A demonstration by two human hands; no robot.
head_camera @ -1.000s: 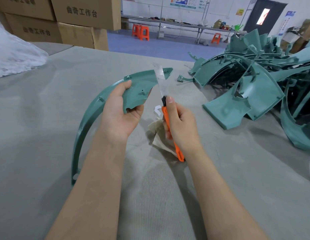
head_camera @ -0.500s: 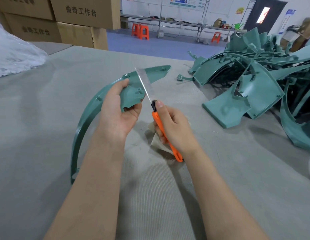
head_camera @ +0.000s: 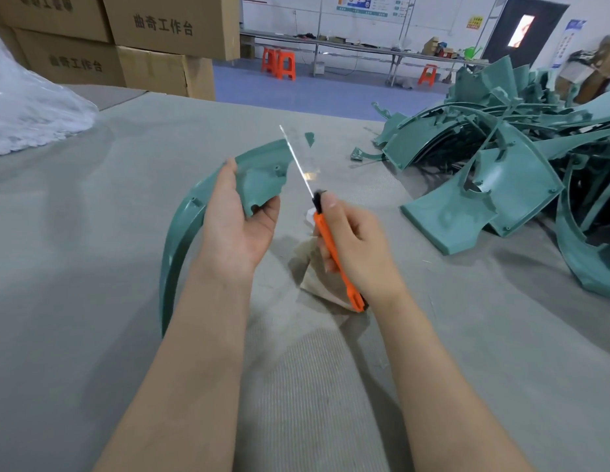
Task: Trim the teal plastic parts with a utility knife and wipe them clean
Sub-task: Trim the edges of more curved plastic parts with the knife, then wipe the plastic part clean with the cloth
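My left hand [head_camera: 234, 229] grips the wide end of a curved teal plastic part [head_camera: 262, 178], whose thin arc sweeps down and left to the table. My right hand [head_camera: 356, 247] holds an orange utility knife [head_camera: 334, 257] with its long blade [head_camera: 297, 161] extended up and left, lying across the part's far edge. The part's tip [head_camera: 309, 138] shows beyond the blade. A beige cloth [head_camera: 319, 281] lies on the table under my right hand.
A heap of teal plastic parts [head_camera: 501, 172] covers the right side of the grey felt table [head_camera: 92, 267]. Clear plastic wrap [head_camera: 28, 114] lies at far left. Cardboard boxes [head_camera: 154, 46] stand behind the table, orange stools [head_camera: 279, 64] beyond.
The knife blade has swung from right of the part leftward across its far end. My left hand has kept its grip on the part.
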